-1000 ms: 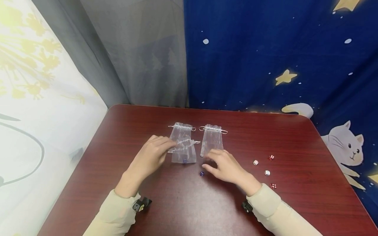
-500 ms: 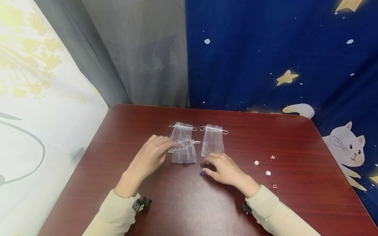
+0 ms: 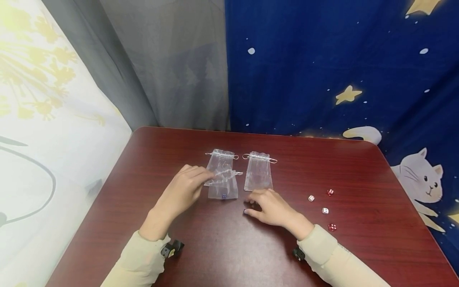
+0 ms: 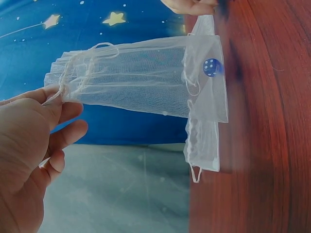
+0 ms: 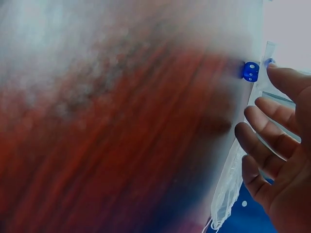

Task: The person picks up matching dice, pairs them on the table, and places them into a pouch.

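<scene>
My left hand [image 3: 186,183] pinches the gathered drawstring end of a sheer white organza bag [image 4: 131,73]. The bag slopes down, and at its bottom sits a blue die [image 4: 211,67] with white pips. A second blue die [image 5: 250,72] lies on the table beside the thumb of my right hand [image 3: 270,205]. In the head view the thumb covers most of that die. The right fingers are loosely bent and spread, with nothing between them. Behind the held bag lies another organza bag [image 3: 219,159], and a further organza bag [image 3: 258,173] lies flat beyond my right hand.
On the dark red wooden table [image 3: 215,259], right of my right hand, lie two white dice, one farther [image 3: 311,198] and one nearer, and two red dice, one farther [image 3: 330,192] and one nearer [image 3: 332,227]. Curtains [image 3: 287,79] hang behind the table's far edge.
My right hand has drawn slightly back toward me, off the lower end of the right bag, and its thumb has come over the loose blue die. The left hand stays put.
</scene>
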A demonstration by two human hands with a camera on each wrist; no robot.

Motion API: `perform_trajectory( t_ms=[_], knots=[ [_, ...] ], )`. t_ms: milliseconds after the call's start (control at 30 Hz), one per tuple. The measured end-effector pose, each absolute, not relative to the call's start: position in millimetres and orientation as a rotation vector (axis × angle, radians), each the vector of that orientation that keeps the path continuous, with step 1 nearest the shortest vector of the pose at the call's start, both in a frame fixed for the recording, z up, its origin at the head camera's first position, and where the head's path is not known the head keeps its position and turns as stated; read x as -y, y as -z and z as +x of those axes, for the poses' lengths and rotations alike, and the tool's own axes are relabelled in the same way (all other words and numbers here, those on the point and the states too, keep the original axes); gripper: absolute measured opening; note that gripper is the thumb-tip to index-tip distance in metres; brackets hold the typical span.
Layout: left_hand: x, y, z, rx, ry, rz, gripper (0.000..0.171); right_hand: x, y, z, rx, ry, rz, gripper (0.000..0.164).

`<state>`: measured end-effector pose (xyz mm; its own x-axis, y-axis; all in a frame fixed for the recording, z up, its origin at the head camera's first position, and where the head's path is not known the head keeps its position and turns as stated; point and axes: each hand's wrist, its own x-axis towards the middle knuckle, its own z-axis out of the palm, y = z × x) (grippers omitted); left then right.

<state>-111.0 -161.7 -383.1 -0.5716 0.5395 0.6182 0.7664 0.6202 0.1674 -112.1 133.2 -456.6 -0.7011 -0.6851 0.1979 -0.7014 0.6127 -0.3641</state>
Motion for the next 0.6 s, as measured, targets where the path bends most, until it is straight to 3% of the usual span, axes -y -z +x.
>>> perform_trajectory(
  t_ms=[600],
  knots=[
    [163.0, 384.1, -110.2, 2.335, 0.571, -1.020, 0.031, -126.4, 458.2, -110.2, 2.840, -0.574, 1.214, 0.026]
  ],
)
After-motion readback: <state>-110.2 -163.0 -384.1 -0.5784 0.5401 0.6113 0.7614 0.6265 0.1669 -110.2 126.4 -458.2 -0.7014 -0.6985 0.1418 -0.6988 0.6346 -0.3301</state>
